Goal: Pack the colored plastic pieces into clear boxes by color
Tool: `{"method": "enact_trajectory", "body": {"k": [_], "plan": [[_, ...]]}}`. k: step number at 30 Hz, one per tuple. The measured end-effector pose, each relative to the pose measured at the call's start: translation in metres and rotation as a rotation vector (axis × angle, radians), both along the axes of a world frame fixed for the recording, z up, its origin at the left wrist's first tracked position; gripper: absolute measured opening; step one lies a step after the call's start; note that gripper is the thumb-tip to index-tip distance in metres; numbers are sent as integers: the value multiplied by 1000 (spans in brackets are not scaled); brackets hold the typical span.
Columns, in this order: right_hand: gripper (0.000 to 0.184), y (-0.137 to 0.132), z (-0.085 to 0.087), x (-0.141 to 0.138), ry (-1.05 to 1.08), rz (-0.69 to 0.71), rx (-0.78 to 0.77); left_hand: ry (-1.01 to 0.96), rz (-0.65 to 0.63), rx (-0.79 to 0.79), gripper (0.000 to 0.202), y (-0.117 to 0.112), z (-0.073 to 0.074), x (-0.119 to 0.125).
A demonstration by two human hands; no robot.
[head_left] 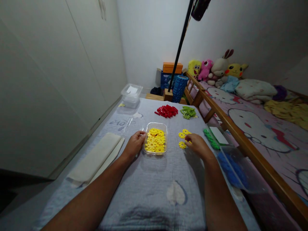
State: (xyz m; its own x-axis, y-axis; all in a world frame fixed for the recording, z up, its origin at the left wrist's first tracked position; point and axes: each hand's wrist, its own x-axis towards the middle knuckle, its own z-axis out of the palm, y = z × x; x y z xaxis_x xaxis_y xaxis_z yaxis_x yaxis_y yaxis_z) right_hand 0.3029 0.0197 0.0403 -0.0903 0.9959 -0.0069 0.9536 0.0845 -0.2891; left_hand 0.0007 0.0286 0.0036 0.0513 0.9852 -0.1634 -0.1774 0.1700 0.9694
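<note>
Head view: cloth (154, 183) under tub (154, 154), bed (262, 131) alongside

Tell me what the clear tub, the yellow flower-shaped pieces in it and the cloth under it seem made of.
Clear tub: probably glossy plastic; see-through, with glints along the rim.
Yellow flower-shaped pieces: likely smooth moulded plastic, given even colour and matching notched outlines.
Cloth: matt fabric, softly wrinkled; fibre unclear.
</note>
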Motion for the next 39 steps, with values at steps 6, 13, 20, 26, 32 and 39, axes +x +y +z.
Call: {"method": "enact_trajectory", "body": {"k": [6,13,20,26,32,39], "plan": [[20,-4,-25,-3,-106,0,-12,58,7,8,42,1,-2,-1],[11,-3,-29,-5,-55,20,-18,55,-2,2,43,2,-7,-2],[20,-1,-34,-6,-50,0,-17,28,11,-9,40,-3,4,2],[23,-4,-21,-13,65,49,69,42,18,-2,40,-2,2,1],[25,-8,27,-63,256,301,170,24,13,-3,40,-1,0,1],[31,-8,32,-115,119,437,109,-32,-27,3,41,1,-4,-1]]}}
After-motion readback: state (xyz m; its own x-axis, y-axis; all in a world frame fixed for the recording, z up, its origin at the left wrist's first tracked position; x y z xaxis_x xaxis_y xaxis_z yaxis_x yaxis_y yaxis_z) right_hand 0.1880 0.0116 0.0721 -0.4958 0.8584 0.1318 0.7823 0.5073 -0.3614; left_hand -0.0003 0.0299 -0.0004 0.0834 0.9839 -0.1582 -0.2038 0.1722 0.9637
